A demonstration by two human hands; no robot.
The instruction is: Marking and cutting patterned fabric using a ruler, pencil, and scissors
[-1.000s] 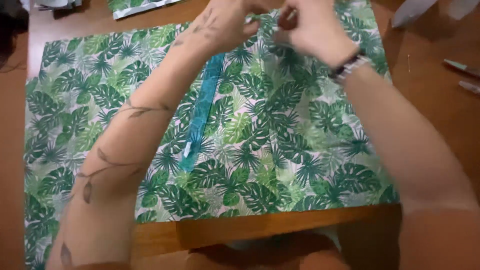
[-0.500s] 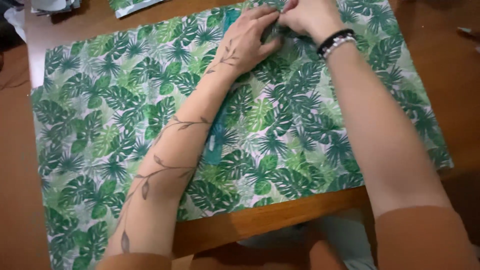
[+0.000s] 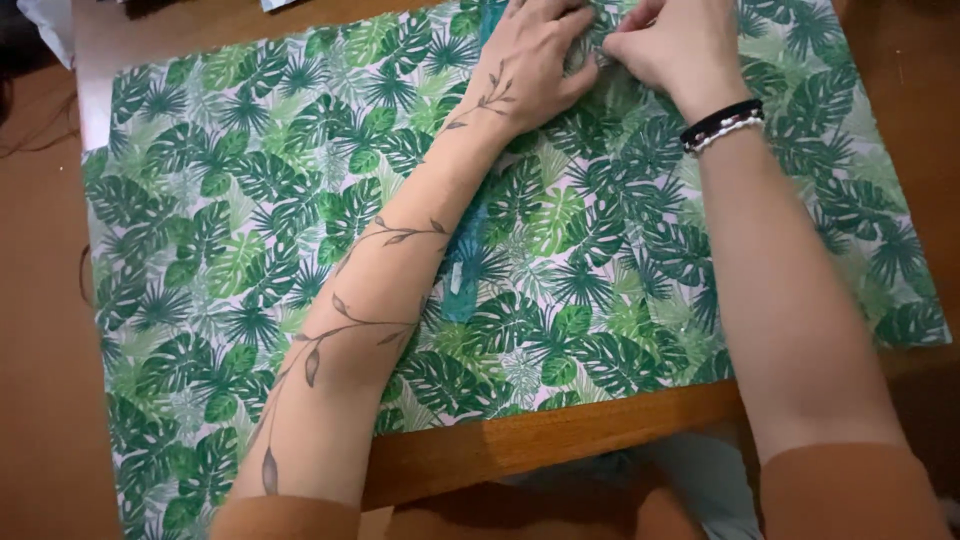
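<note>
The fingers [image 3: 560,30] of the left hand [image 3: 535,65] lie curled and pressed flat on the leaf-print fabric [image 3: 250,230] near its far edge, and those of the right hand [image 3: 670,45] are bunched close beside them, pinching a small fold of the same cloth; how tightly they grip I cannot tell, since the knuckles hide the tips. The two hands nearly touch at the fold. To do this well, I judge the left hand should hold the cloth flat and steady while the right works the fold, keeping the edges matched and the layers smooth so nothing puckers. A teal strip [image 3: 462,275] runs lengthwise under the left forearm, partly covered. A black and white bracelet [image 3: 722,125] sits on the right wrist. The fabric spreads over most of the wooden desk [image 3: 560,440], overhanging its near left corner. No container is in view.
</note>
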